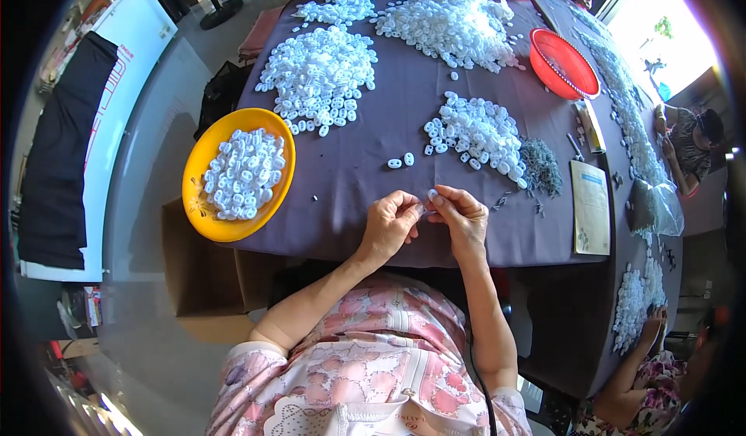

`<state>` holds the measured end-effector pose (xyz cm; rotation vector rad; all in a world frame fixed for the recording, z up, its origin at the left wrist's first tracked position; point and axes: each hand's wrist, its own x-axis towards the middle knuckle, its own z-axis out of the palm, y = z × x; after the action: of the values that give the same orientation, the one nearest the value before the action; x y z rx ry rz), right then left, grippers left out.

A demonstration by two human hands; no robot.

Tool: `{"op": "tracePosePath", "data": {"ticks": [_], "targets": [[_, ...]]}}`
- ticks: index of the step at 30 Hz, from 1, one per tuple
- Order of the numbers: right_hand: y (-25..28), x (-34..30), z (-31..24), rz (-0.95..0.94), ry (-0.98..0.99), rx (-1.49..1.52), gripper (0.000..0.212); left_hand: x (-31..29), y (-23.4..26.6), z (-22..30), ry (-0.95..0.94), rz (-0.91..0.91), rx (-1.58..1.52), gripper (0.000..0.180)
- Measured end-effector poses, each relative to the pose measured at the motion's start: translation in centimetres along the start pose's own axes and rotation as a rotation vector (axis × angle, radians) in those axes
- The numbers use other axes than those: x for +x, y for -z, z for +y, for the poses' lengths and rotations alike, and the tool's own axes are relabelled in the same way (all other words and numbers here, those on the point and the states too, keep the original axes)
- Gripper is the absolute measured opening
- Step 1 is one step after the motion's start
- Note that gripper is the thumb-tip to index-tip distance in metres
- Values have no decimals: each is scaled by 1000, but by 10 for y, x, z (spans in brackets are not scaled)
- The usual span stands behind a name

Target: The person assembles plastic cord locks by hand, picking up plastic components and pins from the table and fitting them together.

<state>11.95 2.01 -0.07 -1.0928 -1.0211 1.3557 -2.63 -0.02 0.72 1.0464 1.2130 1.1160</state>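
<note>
My right hand (465, 217) is closed in a pinch on a small white oval plastic piece (432, 194) at the near edge of the table. Close beside it, my left hand (388, 224) has its thumb and fingertips pressed together, almost touching the right fingertips. Whatever lies in the left pinch is too small to make out. Just beyond both hands, two loose white two-holed pieces (402, 162) lie on the dark cloth. Farther right are a heap of the same white pieces (480, 129) and a pile of tiny grey parts (542, 164).
A yellow bowl (194, 203) filled with white pieces stands at the table's left edge. Larger white heaps (318, 74) spread over the far side. A red basket (571, 78), a paper booklet (590, 207) and a clear bag (657, 207) are right. Other people (688, 144) sit along that side.
</note>
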Motion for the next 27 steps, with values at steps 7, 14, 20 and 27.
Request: {"op": "tracePosePath", "data": {"ticks": [7,14,20,27], "targets": [[1,-2,0,-28,14,-63,14,-3,-1,0,-11,23,29,12],[1,-4,-1,-63,51,-129,15,-2,0,-1,0,24,26,13],[0,-5,-1,-96,78,-228,16,0,1,-4,-8,7,30,15],[0,-7,0,-163,59,-218,18,2,4,-9,-26,-10,-55,15]]}}
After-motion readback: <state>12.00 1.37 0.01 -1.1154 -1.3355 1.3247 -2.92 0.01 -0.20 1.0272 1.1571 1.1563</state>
